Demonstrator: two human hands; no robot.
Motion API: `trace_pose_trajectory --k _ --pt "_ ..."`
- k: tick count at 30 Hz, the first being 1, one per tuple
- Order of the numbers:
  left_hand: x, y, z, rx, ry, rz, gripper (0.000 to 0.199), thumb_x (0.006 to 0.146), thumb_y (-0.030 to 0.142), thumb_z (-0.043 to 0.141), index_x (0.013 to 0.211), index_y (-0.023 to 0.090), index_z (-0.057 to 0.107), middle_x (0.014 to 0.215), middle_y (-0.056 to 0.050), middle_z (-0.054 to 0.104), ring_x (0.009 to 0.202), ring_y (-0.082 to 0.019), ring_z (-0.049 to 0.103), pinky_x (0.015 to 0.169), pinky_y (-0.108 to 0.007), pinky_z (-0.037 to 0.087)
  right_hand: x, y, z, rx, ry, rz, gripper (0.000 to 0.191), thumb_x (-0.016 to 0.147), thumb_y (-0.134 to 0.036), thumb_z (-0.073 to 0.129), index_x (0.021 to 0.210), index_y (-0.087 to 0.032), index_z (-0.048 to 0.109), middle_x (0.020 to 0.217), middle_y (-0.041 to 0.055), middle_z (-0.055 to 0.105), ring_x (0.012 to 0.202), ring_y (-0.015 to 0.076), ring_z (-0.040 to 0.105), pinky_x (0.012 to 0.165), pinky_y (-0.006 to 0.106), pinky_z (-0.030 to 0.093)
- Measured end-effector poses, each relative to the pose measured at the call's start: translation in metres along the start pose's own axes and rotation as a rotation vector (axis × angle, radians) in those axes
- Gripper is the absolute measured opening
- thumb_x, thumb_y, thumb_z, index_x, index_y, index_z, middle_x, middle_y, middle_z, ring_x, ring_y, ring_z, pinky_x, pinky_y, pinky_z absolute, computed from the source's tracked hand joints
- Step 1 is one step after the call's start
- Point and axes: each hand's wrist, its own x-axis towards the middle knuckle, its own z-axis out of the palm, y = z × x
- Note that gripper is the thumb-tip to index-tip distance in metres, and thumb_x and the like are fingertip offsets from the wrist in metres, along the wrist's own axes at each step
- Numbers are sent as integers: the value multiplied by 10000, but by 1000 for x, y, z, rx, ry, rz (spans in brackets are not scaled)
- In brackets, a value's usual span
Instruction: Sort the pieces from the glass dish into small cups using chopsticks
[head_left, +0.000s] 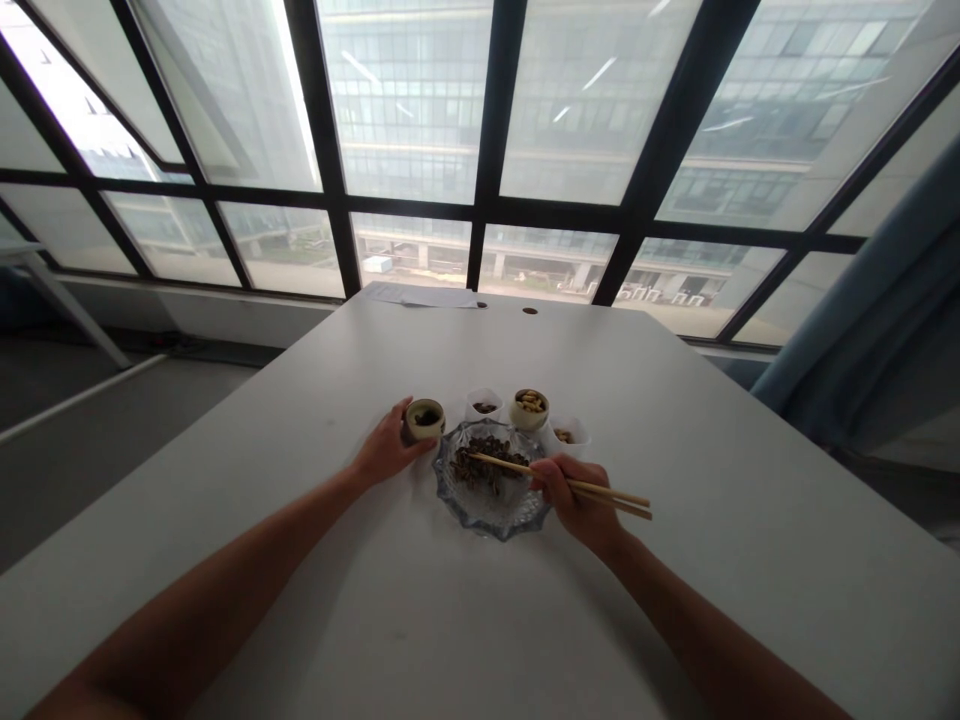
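My left hand [390, 446] is wrapped round a small pale cup [425, 430] with something dark inside, at the left rim of a scalloped glass dish [491, 526]. Dark brown pieces [489, 463] lie heaped in the dish. A pair of wooden chopsticks [611, 493] is in my right hand [577, 495], over the dish's right side, and their tips reach into the pieces. Behind the dish stand a small white cup [484, 405] with dark bits and a round cup [529, 409] of yellowish pieces. Another white cup [576, 435] with light brown pieces is beyond my right hand.
The white table [360, 620] stretches to large windows. Papers [424, 296] lie at its far edge, near two round holes. A blue curtain [862, 310] hangs at right; a white frame [75, 310] stands at far left.
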Motion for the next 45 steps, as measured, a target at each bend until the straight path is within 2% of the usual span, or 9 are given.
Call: trace_pose_trajectory --k 7,11,19,25,29,32,36,41,45 --pt "-3 -3 0 17 -9 27 832 759 560 695 1415 146 396 1390 -189 549 1277 -323 540 1080 -493 428 6 0 3 188 246 261 605 883 -735 528 694 -176 662 484 35 614 343 145 501 330 248 402" --pt "-3 -4 0 25 -19 30 813 768 543 689 1418 152 396 1394 -186 548 1279 -327 537 1082 -499 427 10 7 5 310 376 416 641 782 -802 588 655 -175 624 451 34 596 309 138 474 290 236 364" --pt "-4 -3 -1 38 20 31 793 750 546 701 1398 171 440 1356 -167 588 1222 -314 587 1045 -480 466 14 24 8 531 522 492 598 761 -780 609 692 -186 578 442 6 578 300 117 450 286 209 328" --pt "-2 1 -5 31 42 25 871 680 571 745 1387 146 464 1340 -177 578 1233 -330 566 1058 -482 462 9 16 7 443 550 396 615 826 -779 546 728 -174 590 489 11 601 339 126 497 329 225 383" --pt "-2 9 -9 7 59 88 692 667 520 762 1245 192 569 1192 -123 611 1138 -297 599 1003 -454 510 1 10 4 265 446 200 579 899 -731 498 750 -183 610 538 24 631 391 142 539 383 251 443" --pt "-3 15 -10 -7 99 135 622 664 466 770 1192 209 565 1153 -99 605 1076 -265 611 942 -421 543 -2 10 3 174 363 117 556 942 -691 463 766 -189 624 564 31 647 417 149 562 412 260 467" --pt "-4 16 -10 2 218 171 633 683 399 759 1230 208 505 1226 -102 588 1133 -263 593 969 -417 531 -2 13 2 169 371 83 526 971 -651 445 775 -195 619 567 29 645 420 150 559 418 263 461" --pt "-4 13 -9 -14 274 128 661 700 364 740 1278 204 461 1297 -113 576 1181 -266 583 1012 -422 509 0 16 1 209 391 83 510 976 -628 465 776 -185 621 581 24 642 429 143 555 424 256 456" --pt "-3 13 -7 -82 278 88 690 689 407 762 1280 200 472 1262 -106 602 1068 -239 637 904 -392 573 2 16 2 279 431 133 531 949 -656 498 757 -177 621 559 21 638 409 140 550 400 248 441"
